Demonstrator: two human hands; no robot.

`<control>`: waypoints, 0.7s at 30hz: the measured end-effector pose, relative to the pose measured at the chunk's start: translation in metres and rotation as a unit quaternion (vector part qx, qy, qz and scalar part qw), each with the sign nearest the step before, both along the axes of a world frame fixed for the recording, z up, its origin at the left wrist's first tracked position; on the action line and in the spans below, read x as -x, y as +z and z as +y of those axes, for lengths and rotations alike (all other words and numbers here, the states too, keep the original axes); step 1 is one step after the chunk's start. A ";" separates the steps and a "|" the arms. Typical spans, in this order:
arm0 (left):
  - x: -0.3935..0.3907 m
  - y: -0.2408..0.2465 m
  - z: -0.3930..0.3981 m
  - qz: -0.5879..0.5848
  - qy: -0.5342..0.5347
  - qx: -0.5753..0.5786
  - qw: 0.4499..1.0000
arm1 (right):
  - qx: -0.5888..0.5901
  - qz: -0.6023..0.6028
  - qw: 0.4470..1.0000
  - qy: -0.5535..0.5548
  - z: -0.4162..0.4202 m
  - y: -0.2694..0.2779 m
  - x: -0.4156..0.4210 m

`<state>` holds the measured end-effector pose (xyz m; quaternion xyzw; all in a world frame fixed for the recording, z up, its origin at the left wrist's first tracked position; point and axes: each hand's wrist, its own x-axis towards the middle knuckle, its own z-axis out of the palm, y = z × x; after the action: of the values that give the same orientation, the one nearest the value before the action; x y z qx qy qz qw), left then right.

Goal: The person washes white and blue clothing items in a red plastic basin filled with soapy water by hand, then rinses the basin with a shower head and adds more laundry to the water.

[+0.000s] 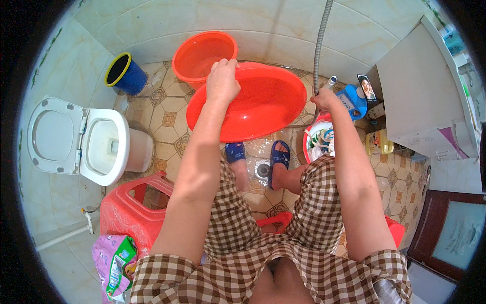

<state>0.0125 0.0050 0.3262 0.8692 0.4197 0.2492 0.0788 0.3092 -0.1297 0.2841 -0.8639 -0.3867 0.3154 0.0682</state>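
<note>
My left hand (223, 81) grips the upper left rim of a large red plastic basin (265, 102), which is tilted over the tiled floor. Out to the right, my right hand (326, 100) is closed at the handle end of a white shower head (332, 80), beside the grey metal shower hose (321, 41); its exact hold is partly hidden. Behind the large basin stands a second red basin (205, 57). Below my right hand, a red-rimmed bucket (306, 146) holds white, green and blue cloth items. Water glistens around the floor drain (262, 170) between my slippered feet.
A white toilet (125, 148) with its lid up and a blue bin (133, 78) stand left. A red plastic stool (129, 205) bears a pink and green packet (114, 262). At right are a blue jug (351, 99), a phone (366, 88), a yellowish container (379, 142) and a washing machine (417, 91).
</note>
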 end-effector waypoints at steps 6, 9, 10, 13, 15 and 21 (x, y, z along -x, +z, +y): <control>0.000 -0.007 0.007 0.070 0.063 0.034 0.995 | -0.071 0.049 0.995 -0.056 -0.006 0.005 -0.007; 0.001 -0.017 0.014 0.094 0.088 0.043 0.991 | -0.141 0.084 0.980 -0.109 -0.007 0.024 -0.002; 0.003 -0.021 0.017 0.103 0.097 0.045 0.989 | -0.160 0.075 0.978 -0.109 -0.008 0.036 0.004; 0.008 -0.032 0.025 0.121 0.104 0.061 0.985 | -0.235 0.070 0.962 -0.121 -0.011 0.077 0.021; 0.010 -0.041 0.034 0.126 0.100 0.079 0.984 | -0.304 0.097 0.937 -0.142 -0.013 0.099 0.032; 0.001 -0.043 0.037 0.139 0.091 0.098 0.981 | -0.521 0.237 0.804 -0.163 -0.015 0.131 0.055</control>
<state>0.0113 0.0419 0.2830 0.8417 0.5261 0.0893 0.0819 0.2541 -0.1451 0.4147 -0.6468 -0.3185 0.2460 0.6479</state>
